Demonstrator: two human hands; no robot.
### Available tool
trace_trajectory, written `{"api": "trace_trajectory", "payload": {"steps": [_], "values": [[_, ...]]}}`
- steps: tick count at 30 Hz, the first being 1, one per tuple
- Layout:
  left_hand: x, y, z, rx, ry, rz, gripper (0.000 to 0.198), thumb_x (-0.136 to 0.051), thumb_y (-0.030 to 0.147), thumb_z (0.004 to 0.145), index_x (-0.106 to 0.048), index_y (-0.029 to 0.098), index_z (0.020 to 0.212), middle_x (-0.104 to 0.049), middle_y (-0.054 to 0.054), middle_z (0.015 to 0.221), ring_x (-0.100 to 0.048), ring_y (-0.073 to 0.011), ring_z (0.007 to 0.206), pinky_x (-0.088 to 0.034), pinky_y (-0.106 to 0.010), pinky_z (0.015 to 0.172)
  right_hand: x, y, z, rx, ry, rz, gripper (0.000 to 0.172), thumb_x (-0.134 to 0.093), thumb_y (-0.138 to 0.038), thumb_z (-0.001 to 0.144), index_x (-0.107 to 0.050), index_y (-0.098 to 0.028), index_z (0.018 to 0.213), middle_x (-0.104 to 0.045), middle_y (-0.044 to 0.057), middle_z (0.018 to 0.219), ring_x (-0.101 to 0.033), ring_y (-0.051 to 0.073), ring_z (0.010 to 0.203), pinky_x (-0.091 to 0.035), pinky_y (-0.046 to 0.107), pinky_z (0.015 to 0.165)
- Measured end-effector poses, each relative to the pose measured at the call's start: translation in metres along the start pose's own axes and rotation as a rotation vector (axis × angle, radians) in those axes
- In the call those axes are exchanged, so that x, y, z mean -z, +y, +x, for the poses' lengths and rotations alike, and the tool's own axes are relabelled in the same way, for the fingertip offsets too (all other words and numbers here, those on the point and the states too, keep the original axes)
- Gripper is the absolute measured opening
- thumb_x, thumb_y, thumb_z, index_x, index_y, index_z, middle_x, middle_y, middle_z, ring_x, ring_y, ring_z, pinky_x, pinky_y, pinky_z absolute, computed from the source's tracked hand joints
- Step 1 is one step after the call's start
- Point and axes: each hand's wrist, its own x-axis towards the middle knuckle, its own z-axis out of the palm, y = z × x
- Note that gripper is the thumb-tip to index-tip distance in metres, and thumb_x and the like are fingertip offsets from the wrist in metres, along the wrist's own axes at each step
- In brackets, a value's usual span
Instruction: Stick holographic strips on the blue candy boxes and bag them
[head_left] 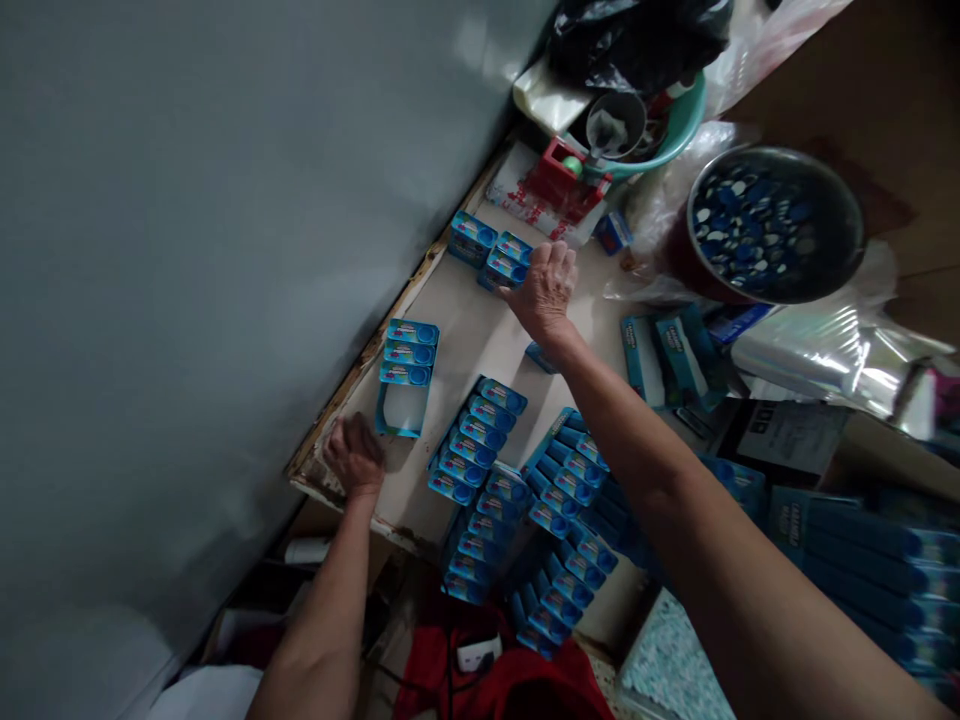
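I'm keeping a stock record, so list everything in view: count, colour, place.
Table: one, whitish, centre
Small boxes: many, blue, mostly in rows on the table
Open tray: one, blue, left table corner, three small boxes inside
Open cartons: at least two, blue, right of centre
Pot: one, dark, upper right, blue and white pieces inside
Basin: one, teal, top
Bag: one, black, above the basin
Apparent tape dispenser: one, red, beside the basin
Film roll: one, silvery, below the pot
Cloth: count unclear, red, bottom
Mottled slab: one, pale turquoise, bottom
Wall: one, grey, left
Left hand: one, bare, beside the tray
Right hand: one, bare, at small boxes, far end
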Motion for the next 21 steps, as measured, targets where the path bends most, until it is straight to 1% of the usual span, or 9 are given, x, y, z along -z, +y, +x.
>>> {"api": "trace_trajectory", "payload": {"steps": [2, 4, 6, 8, 10, 12, 14, 18, 21], "values": [[-0.001, -0.002, -0.001, -0.02, -0.001, 0.009, 0.053, -0.04, 0.04, 0.105, -0.062, 0.015, 0.146, -0.045, -0.024, 0.161, -0.036, -0.0376, 0.154, -0.028, -0.063, 0.125, -0.004, 0.002, 0.011, -0.02, -0.051, 0.0, 0.081, -0.079, -0.057, 0.082, -0.048, -0.014, 0.143, -0.05, 0.026, 0.142, -0.045, 0.044, 0.135, -0.042, 0.066, 0.105], [-0.001, -0.003, -0.002, -0.025, 0.003, 0.012, 0.053, -0.039, 0.039, 0.105, -0.061, 0.016, 0.148, -0.044, -0.023, 0.162, -0.035, -0.037, 0.154, -0.028, -0.062, 0.125, -0.007, 0.004, 0.021, -0.019, -0.169, 0.012, 0.084, -0.083, -0.051, 0.078, -0.047, -0.015, 0.145, -0.053, 0.023, 0.141, -0.05, 0.041, 0.131, -0.045, 0.06, 0.104], [-0.001, -0.003, -0.003, -0.015, 0.005, 0.014, 0.053, -0.039, 0.039, 0.105, -0.061, 0.016, 0.147, -0.045, -0.023, 0.162, -0.036, -0.0374, 0.153, -0.028, -0.062, 0.125, -0.006, 0.004, 0.023, 0.003, -0.259, 0.024, 0.075, -0.082, -0.047, 0.078, -0.052, -0.014, 0.138, -0.058, 0.02, 0.134, -0.058, 0.036, 0.12, -0.049, 0.052, 0.1], [0.0, -0.002, -0.004, -0.007, 0.005, 0.018, 0.052, -0.04, 0.038, 0.105, -0.062, 0.016, 0.146, -0.046, -0.023, 0.16, -0.037, -0.0376, 0.152, -0.029, -0.062, 0.124, -0.004, 0.0, 0.012, 0.067, -0.284, 0.023, 0.065, -0.08, -0.045, 0.078, -0.056, -0.016, 0.13, -0.062, 0.018, 0.128, -0.06, 0.033, 0.112, -0.051, 0.048, 0.096], [0.001, -0.001, -0.004, -0.014, 0.001, 0.024, 0.051, -0.041, 0.038, 0.104, -0.062, 0.017, 0.146, -0.047, -0.023, 0.16, -0.038, -0.0371, 0.152, -0.029, -0.062, 0.124, -0.002, -0.01, -0.006, 0.138, -0.279, 0.026, 0.062, -0.08, -0.045, 0.078, -0.057, -0.017, 0.128, -0.063, 0.017, 0.126, -0.059, 0.032, 0.11, -0.051, 0.045, 0.094], [0.003, 0.0, -0.003, -0.028, 0.004, 0.03, 0.052, -0.041, 0.038, 0.104, -0.061, 0.017, 0.147, -0.047, -0.022, 0.16, -0.039, -0.0369, 0.152, -0.028, -0.061, 0.124, -0.002, -0.025, -0.024, 0.196, -0.267, 0.047, 0.061, -0.078, -0.044, 0.079, -0.056, -0.019, 0.13, -0.064, 0.016, 0.126, -0.057, 0.032, 0.112, -0.05, 0.045, 0.096], [0.004, 0.001, -0.003, -0.034, 0.011, 0.035, 0.052, -0.041, 0.038, 0.104, -0.062, 0.016, 0.147, -0.048, -0.023, 0.159, -0.04, -0.0375, 0.15, -0.028, -0.061, 0.124, -0.005, -0.042, -0.032, 0.226, -0.227, 0.05, 0.062, -0.076, -0.042, 0.082, -0.054, -0.018, 0.135, -0.062, 0.017, 0.13, -0.055, 0.034, 0.116, -0.048, 0.047, 0.1], [0.005, 0.002, -0.003, -0.038, 0.027, 0.039, 0.051, -0.04, 0.038, 0.104, -0.064, 0.017, 0.145, -0.051, -0.023, 0.156, -0.042, -0.0379, 0.149, -0.028, -0.061, 0.124, -0.014, -0.067, -0.017, 0.236, -0.149, -0.002, 0.067, -0.072, -0.04, 0.085, -0.05, -0.016, 0.144, -0.057, 0.021, 0.137, -0.048, 0.042, 0.128, -0.042, 0.061, 0.106], [0.004, 0.0, -0.002, -0.036, 0.035, 0.035, 0.05, -0.041, 0.038, 0.104, -0.065, 0.018, 0.143, -0.052, -0.022, 0.155, -0.044, -0.0374, 0.148, -0.028, -0.06, 0.124, -0.021, -0.069, 0.005, 0.231, -0.095, -0.036, 0.082, -0.072, -0.048, 0.087, -0.04, -0.017, 0.156, -0.044, 0.025, 0.15, -0.037, 0.048, 0.141, -0.037, 0.07, 0.108]]}}
